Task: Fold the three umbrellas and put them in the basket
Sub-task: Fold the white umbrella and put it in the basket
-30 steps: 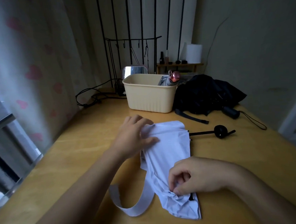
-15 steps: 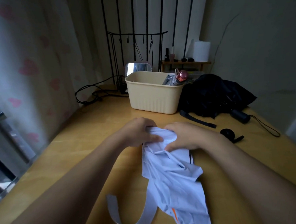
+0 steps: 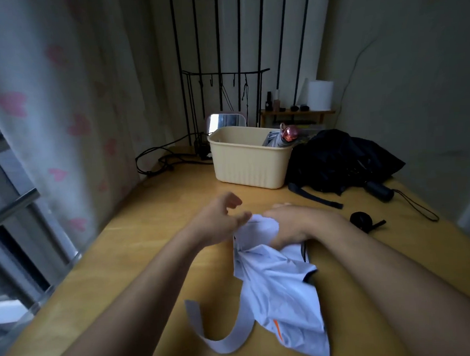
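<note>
A pale blue-white umbrella (image 3: 280, 287) lies collapsed on the wooden table in front of me, its strap (image 3: 223, 339) curling out to the left. My right hand (image 3: 290, 224) grips the bunched far end of its fabric. My left hand (image 3: 219, 219) hovers just left of that end, fingers spread and loose, thumb near the cloth. A cream basket (image 3: 244, 163) stands further back with a folded grey umbrella with a pink handle (image 3: 286, 137) inside. A black umbrella (image 3: 339, 161) lies unfolded to the basket's right, its handle (image 3: 379, 192) pointing toward me.
A black round handle (image 3: 362, 220) on a shaft lies right of my right hand. Black cables (image 3: 157, 163) coil at the back left by the curtain. A mirror (image 3: 225, 122), a black rack and a small shelf with a paper roll (image 3: 320, 94) stand behind the basket.
My right hand moved from the umbrella's near end to its far end and gripped it. My left hand has let go of the fabric and opened.
</note>
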